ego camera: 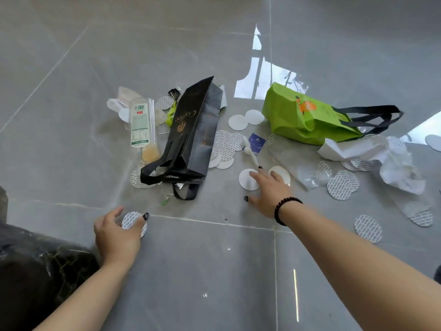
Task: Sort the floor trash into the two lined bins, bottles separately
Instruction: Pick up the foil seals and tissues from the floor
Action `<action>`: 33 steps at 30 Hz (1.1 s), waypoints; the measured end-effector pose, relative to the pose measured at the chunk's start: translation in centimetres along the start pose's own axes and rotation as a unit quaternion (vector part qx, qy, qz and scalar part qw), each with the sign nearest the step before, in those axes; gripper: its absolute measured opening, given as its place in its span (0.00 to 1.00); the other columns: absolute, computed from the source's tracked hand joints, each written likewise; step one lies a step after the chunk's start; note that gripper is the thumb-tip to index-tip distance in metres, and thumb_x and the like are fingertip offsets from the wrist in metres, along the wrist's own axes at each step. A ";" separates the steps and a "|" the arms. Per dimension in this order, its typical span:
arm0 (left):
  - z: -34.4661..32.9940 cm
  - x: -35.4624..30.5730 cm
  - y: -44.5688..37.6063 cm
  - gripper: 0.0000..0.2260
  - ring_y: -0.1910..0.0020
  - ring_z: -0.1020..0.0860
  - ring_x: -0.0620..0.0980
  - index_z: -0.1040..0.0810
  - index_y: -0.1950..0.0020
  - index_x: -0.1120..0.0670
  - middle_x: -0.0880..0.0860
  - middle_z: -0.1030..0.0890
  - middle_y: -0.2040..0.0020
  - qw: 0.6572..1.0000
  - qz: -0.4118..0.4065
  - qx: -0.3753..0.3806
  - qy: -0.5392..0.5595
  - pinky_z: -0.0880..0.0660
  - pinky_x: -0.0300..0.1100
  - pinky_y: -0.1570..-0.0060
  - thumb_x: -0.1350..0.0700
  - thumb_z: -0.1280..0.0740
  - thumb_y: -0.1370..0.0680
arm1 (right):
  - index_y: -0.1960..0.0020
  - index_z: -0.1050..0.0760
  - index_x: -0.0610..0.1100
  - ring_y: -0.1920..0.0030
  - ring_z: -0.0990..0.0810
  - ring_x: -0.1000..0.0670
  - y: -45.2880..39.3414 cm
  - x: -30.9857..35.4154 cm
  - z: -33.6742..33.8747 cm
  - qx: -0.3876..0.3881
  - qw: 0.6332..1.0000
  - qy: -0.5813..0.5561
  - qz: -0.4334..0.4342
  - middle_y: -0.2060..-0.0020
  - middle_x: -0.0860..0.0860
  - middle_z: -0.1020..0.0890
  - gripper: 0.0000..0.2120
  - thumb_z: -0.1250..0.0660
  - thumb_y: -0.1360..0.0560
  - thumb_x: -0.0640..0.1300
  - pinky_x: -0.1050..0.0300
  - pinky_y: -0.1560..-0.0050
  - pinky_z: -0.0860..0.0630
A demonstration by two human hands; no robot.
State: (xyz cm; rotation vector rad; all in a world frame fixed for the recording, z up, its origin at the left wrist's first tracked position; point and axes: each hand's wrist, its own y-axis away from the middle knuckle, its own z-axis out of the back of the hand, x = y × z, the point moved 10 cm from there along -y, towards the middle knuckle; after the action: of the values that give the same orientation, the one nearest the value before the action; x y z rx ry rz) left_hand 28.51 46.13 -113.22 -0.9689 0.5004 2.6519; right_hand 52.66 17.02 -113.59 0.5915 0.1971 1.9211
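Left hand (pixel 117 231) pinches round printed foil seal disc (pixel 132 222) between thumb and fingers, low over grey tiled floor (pixel 214 271). Right hand (pixel 267 189), fingers spread and relaxed, rests on plain white round disc (pixel 245 180); beaded dark bracelet (pixel 285 209) on wrist. Clear plastic bottle with green-white label (pixel 142 126) lies on floor beside black paper bag (pixel 193 132). Green fabric tote bag (pixel 307 115) lies further right, crumpled white paper (pixel 358 149) near it. More discs scattered around.
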 end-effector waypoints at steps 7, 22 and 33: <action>-2.9 -1.6 2.9 0.05 0.58 0.21 0.51 0.19 0.59 0.51 0.50 0.18 0.60 0.985 0.019 0.078 0.154 0.27 0.39 0.59 0.60 0.28 0.26 | 0.31 0.36 0.47 0.30 0.39 0.45 0.7 1.1 -0.8 -0.085 0.996 0.014 -0.020 0.32 0.50 0.33 0.24 0.35 0.24 0.51 0.53 0.36 0.38; -7.7 -6.4 10.1 0.14 0.75 0.30 0.42 0.20 0.59 0.54 0.50 0.22 0.68 0.767 0.277 0.364 0.450 0.36 0.29 0.81 0.44 0.33 0.27 | 0.51 0.23 0.41 0.58 0.24 0.46 0.1 -1.6 -0.1 -0.013 0.959 -0.223 -0.176 0.57 0.45 0.21 0.09 0.28 0.31 0.41 0.58 0.61 0.28; -11.6 -8.6 12.9 0.13 0.64 0.24 0.47 0.20 0.50 0.54 0.52 0.19 0.62 0.769 0.217 0.453 0.396 0.30 0.42 0.63 0.66 0.41 0.21 | 0.51 0.22 0.45 0.58 0.21 0.52 10.1 -2.3 0.2 -0.055 0.852 -0.481 -0.198 0.56 0.51 0.20 0.10 0.27 0.31 0.38 0.56 0.62 0.21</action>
State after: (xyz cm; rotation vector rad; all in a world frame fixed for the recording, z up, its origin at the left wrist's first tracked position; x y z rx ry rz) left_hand 36.72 28.53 -112.93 -1.6464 2.1351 1.6547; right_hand 45.25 10.67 -110.10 1.2487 -0.4067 1.0521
